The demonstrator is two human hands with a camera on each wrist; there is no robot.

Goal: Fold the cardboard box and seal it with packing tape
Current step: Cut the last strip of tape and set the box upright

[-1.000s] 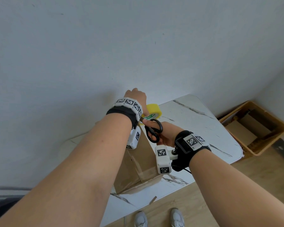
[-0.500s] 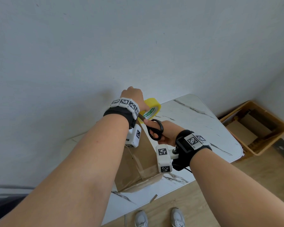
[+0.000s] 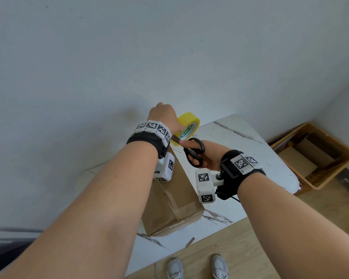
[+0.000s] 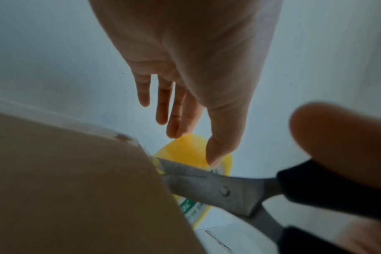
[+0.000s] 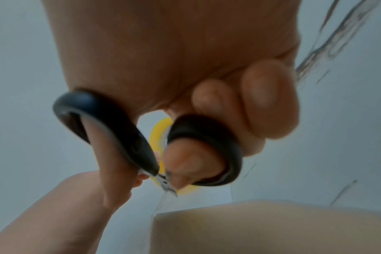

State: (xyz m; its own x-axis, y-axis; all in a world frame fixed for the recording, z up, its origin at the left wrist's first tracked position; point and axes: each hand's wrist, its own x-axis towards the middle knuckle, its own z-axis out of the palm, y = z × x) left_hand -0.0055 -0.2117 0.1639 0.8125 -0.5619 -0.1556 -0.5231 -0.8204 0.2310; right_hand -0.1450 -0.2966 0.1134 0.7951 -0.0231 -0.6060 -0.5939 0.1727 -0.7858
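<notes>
A brown cardboard box (image 3: 179,188) stands on the white marble table (image 3: 240,137), with clear tape along its top seam. Beyond the box's far edge my left hand (image 3: 165,115) pinches a yellow tape roll (image 3: 189,125), thumb on its face and fingers behind it in the left wrist view. My right hand (image 3: 212,156) grips black-handled scissors (image 3: 195,154) through the loops. The scissors' blades (image 4: 207,185) reach in at the box's far corner, across the tape roll (image 4: 185,151) and next to the box (image 4: 76,189). The tape strip itself is hard to make out.
The wall rises close behind the table. A tan basket (image 3: 340,158) holding cardboard pieces stands on the wooden floor at the right. A small brown scrap (image 3: 190,241) hangs at the table's front edge. My shoes show below.
My left hand has raised the tape roll a little higher and further from the box. The right hand has kept the scissors at the roll, with the blades closer to the box corner.
</notes>
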